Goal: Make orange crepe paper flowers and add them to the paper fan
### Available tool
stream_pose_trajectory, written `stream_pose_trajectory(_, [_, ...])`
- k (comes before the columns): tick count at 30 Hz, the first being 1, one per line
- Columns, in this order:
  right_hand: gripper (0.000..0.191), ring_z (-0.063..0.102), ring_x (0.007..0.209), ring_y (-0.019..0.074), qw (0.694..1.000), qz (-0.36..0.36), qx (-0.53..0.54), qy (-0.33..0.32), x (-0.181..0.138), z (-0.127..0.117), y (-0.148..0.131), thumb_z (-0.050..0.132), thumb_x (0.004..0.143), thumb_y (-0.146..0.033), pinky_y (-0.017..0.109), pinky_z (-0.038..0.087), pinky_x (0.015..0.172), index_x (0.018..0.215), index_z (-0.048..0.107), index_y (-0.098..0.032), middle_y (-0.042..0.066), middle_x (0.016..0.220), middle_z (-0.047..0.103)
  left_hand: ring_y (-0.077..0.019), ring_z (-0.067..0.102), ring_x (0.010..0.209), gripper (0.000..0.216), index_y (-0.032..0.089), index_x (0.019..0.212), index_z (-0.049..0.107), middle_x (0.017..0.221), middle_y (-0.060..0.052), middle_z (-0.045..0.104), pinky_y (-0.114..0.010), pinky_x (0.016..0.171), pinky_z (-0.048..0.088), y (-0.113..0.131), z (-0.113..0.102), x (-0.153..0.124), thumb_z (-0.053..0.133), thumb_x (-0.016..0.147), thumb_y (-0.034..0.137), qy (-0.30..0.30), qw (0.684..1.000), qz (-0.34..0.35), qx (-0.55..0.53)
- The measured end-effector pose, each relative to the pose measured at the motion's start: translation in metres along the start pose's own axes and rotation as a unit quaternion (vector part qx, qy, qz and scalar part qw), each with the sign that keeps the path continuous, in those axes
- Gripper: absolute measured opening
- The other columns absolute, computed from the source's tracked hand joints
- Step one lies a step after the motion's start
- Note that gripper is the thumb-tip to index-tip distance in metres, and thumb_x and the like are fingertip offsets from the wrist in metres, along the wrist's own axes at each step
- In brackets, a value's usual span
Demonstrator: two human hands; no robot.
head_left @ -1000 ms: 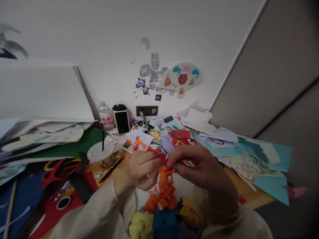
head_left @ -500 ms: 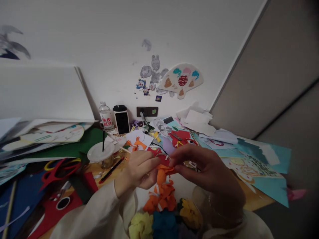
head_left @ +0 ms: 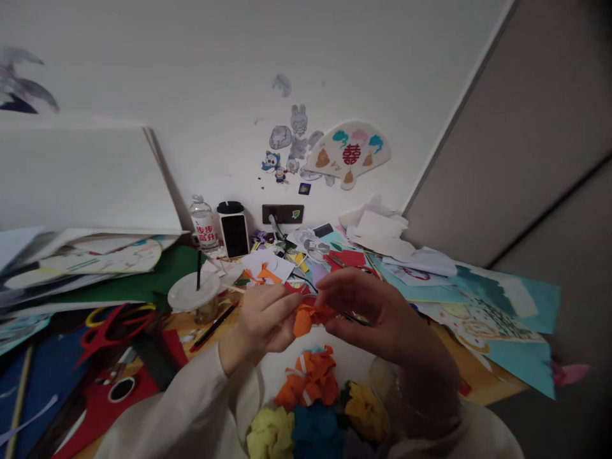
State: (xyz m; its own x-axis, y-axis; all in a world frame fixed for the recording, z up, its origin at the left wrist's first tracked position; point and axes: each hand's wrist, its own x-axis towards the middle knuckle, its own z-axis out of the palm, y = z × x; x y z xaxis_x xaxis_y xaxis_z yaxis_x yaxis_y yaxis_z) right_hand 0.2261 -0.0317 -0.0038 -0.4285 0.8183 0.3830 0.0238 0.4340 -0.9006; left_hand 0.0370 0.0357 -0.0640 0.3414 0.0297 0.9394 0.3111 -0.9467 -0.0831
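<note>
paper-crowded craft table | left hand, right hand half-closed, pinching orange paper

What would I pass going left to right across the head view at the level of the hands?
Red paper cutout → lidded plastic cup with a straw → left hand → crumpled orange paper → right hand → teal paper sheet

On the wooden bench, a clear plastic bottle with a red label beside an upright black-screened phone; nearby, a white-lidded cup with a black straw and a dark green card sheet; above, on the white wall, a cream paper fan with a red double-happiness character.
</note>
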Motion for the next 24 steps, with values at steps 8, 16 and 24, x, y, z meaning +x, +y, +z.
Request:
stream_pose_trajectory(8, [0.031,0.061,0.078,0.0079,0.999,0.028,0.036,-0.022,0.009,0.0,0.009,0.066,0.08,-0.013,0.019,0.053,0.073,0.108,0.054,-0.022,-0.001,0.088,0.06,-0.013,0.05,0.047,0.022,0.017,0.091,0.057,0.053,0.001,0.05,-0.023,0.045,0.035,-0.003,-0.001,0.0,0.04,0.078,0.015,-0.002,1.0,0.005,0.028])
stream_pose_trajectory(16, [0.028,0.059,0.072,0.0076,0.999,0.036,0.018,0.004,0.013,-0.001,0.013,0.067,0.079,-0.016,0.018,0.05,0.065,0.103,0.054,-0.02,-0.001,0.083,0.061,-0.0125,0.048,0.045,0.02,0.017,0.093,0.057,0.054,0.001,0.051,-0.024,0.044,0.033,-0.008,0.002,-0.004,0.041,0.081,0.017,-0.009,0.998,0.014,0.055])
stream_pose_trajectory(24, [0.031,0.06,0.069,0.0085,0.997,0.041,0.057,0.018,0.012,-0.007,0.018,0.073,0.074,-0.017,0.019,0.05,0.062,0.099,0.056,-0.021,-0.002,0.078,0.062,-0.0125,0.045,0.045,0.021,0.016,0.095,0.057,0.052,0.002,0.047,-0.024,0.044,0.031,-0.004,0.001,-0.001,0.041,0.08,0.014,0.0,0.998,0.023,0.06])
